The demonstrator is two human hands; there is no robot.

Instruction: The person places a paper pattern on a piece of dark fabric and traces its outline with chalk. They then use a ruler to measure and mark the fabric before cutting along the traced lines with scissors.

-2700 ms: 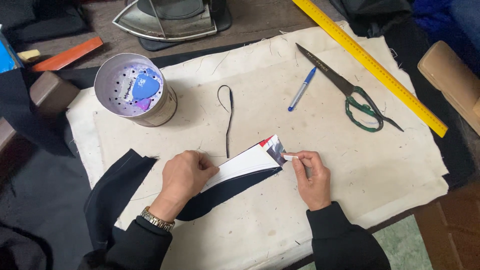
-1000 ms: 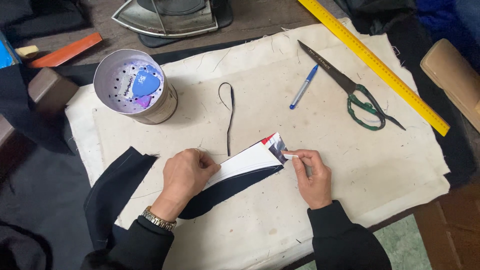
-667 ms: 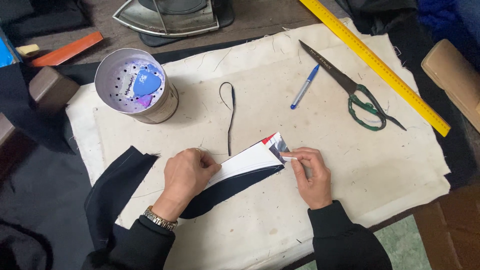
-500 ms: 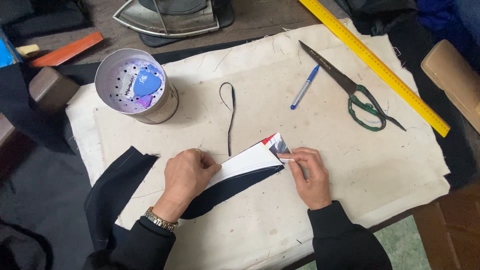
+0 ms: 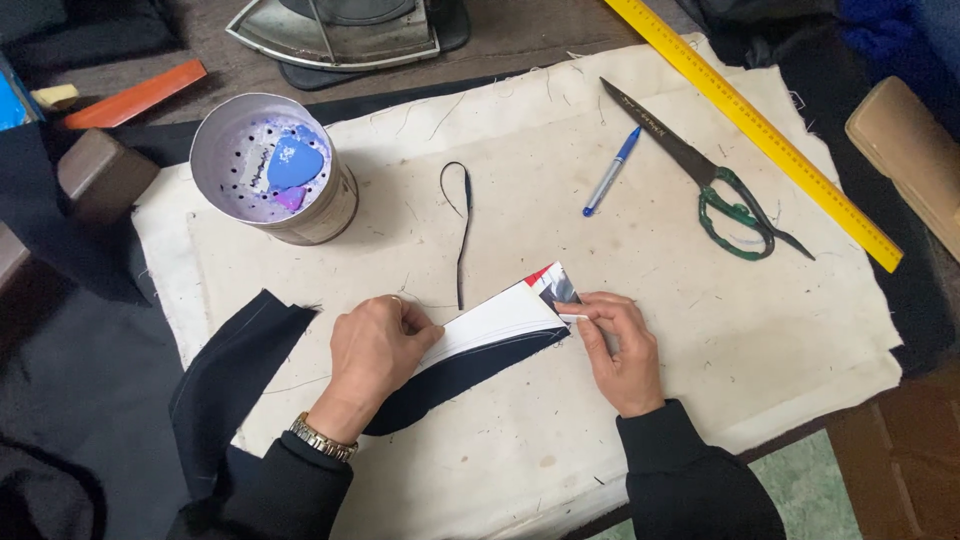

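A curved white card pattern lies on a piece of dark fabric on a cream cloth. My left hand presses down on the card's left part, with a metal watch on the wrist. My right hand pinches a small white chalk stick at the card's right tip, where a red and dark printed corner shows. The fabric's curved dark edge shows just below the card.
A tin with blue chalk pieces stands at the upper left. A thin black cord loop, a blue pen, green-handled scissors and a yellow ruler lie beyond my hands. An iron sits at the top.
My right hand has slid the chalk a little along the card's right tip. The left hand has stayed pressed on the card.
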